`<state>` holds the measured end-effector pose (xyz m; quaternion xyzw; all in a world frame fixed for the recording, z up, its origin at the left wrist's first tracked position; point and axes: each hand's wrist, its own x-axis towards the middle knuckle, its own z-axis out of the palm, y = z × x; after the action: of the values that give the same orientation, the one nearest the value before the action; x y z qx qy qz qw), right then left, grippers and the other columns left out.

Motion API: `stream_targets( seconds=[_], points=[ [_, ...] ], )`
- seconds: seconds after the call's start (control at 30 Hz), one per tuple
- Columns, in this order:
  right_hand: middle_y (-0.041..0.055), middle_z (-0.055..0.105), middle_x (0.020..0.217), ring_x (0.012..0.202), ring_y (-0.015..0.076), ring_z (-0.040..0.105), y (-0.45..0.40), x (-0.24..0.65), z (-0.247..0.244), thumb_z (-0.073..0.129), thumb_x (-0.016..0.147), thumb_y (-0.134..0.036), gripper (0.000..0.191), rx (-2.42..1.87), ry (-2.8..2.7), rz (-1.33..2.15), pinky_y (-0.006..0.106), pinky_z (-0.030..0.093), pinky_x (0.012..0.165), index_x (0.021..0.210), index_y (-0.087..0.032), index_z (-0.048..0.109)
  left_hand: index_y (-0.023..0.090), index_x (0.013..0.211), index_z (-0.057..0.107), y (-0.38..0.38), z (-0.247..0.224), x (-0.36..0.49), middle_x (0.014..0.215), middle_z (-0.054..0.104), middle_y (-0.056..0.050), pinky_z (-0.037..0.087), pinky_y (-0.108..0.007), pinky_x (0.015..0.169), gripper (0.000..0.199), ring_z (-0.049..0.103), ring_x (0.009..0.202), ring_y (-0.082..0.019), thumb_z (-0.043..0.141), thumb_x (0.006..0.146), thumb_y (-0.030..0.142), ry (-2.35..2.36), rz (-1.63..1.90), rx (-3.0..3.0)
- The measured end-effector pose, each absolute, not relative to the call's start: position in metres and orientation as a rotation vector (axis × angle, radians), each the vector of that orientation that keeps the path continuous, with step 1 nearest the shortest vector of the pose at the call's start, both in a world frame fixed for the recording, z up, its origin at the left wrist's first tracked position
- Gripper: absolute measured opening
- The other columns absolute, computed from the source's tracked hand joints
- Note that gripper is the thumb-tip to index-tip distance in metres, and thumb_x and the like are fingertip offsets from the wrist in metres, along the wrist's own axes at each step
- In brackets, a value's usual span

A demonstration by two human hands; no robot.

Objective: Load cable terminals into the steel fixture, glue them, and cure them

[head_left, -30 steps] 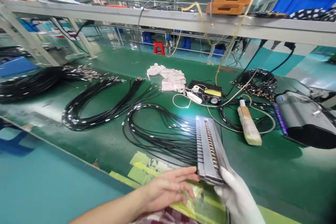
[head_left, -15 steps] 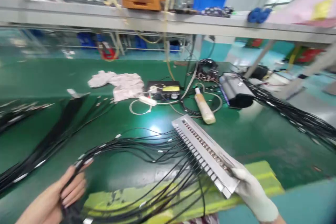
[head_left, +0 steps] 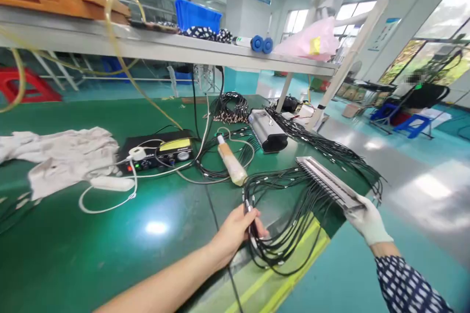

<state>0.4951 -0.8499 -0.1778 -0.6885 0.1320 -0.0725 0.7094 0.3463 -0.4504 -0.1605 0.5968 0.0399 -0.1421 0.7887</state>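
L hand (head_left: 235, 231) is gripping black cables (head_left: 266, 254) at 6 o'clock, over green table (head_left: 95, 254); gloved R hand (head_left: 369, 222) holds their metal strip (head_left: 326, 181), approx. 4. Shelf (head_left: 165, 49) is at 11, window (head_left: 450, 17) at 2, floor (head_left: 429, 186) at 3.

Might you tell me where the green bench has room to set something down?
The bench has a wide bare patch between the white strip and left forearm. Cords crowd the black box and bottle; black cables spread between left hand and right hand.
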Motion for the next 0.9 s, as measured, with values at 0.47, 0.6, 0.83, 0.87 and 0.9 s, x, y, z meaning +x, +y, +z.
stream_targets(
  seconds=[0.47, 0.6, 0.83, 0.87, 0.9],
  points=[
    [0.0092, 0.064, 0.122, 0.104, 0.0216, 0.065, -0.863, 0.64, -0.154, 0.063, 0.099, -0.038, 0.029, -2.163, 0.57, -0.029, 0.043, 0.058, 0.09, 0.119, -0.018, 0.064, 0.022, 0.075, 0.05, -0.339, -0.22, 0.373, 0.083, 0.067, -0.006, 0.042, -0.038, 0.079, 0.045, 0.065, 0.085, -0.027, 0.028, 0.102, 0.05, 0.106, 0.033, 2.775],
    [0.0107, 0.061, 0.13, 0.109, 0.0228, 0.064, -0.817, 0.687, -0.132, 0.061, 0.1, -0.037, 0.031, -2.207, 0.338, -0.131, 0.044, 0.056, 0.093, 0.125, -0.019, 0.062, 0.022, 0.075, 0.054, -0.309, -0.235, 0.375, 0.081, 0.069, -0.006, 0.042, -0.037, 0.076, 0.044, 0.068, 0.083, -0.028, 0.031, 0.104, 0.046, 0.185, 0.059, 2.939],
    [0.0091, 0.061, 0.13, 0.11, 0.0246, 0.064, -0.653, 0.774, -0.129, 0.062, 0.099, -0.039, 0.033, -2.137, -0.055, -0.25, 0.044, 0.057, 0.092, 0.126, -0.019, 0.061, 0.021, 0.074, 0.057, -0.311, -0.245, 0.378, 0.076, 0.068, -0.003, 0.041, -0.035, 0.072, 0.045, 0.068, 0.077, -0.025, 0.033, 0.106, 0.043, 0.174, 0.124, 2.949],
    [0.0092, 0.061, 0.129, 0.11, 0.025, 0.064, -0.631, 0.782, -0.128, 0.063, 0.099, -0.039, 0.035, -2.121, -0.101, -0.264, 0.045, 0.057, 0.092, 0.127, -0.018, 0.061, 0.021, 0.074, 0.057, -0.311, -0.246, 0.378, 0.076, 0.068, -0.003, 0.041, -0.035, 0.072, 0.045, 0.068, 0.076, -0.024, 0.032, 0.106, 0.042, 0.175, 0.128, 2.948],
    [0.0093, 0.061, 0.129, 0.109, 0.0251, 0.064, -0.611, 0.788, -0.127, 0.063, 0.098, -0.038, 0.036, -2.106, -0.142, -0.277, 0.045, 0.057, 0.092, 0.127, -0.018, 0.06, 0.021, 0.075, 0.058, -0.311, -0.247, 0.379, 0.076, 0.068, -0.003, 0.04, -0.035, 0.071, 0.045, 0.068, 0.076, -0.024, 0.032, 0.106, 0.042, 0.177, 0.131, 2.947]
  ],
)
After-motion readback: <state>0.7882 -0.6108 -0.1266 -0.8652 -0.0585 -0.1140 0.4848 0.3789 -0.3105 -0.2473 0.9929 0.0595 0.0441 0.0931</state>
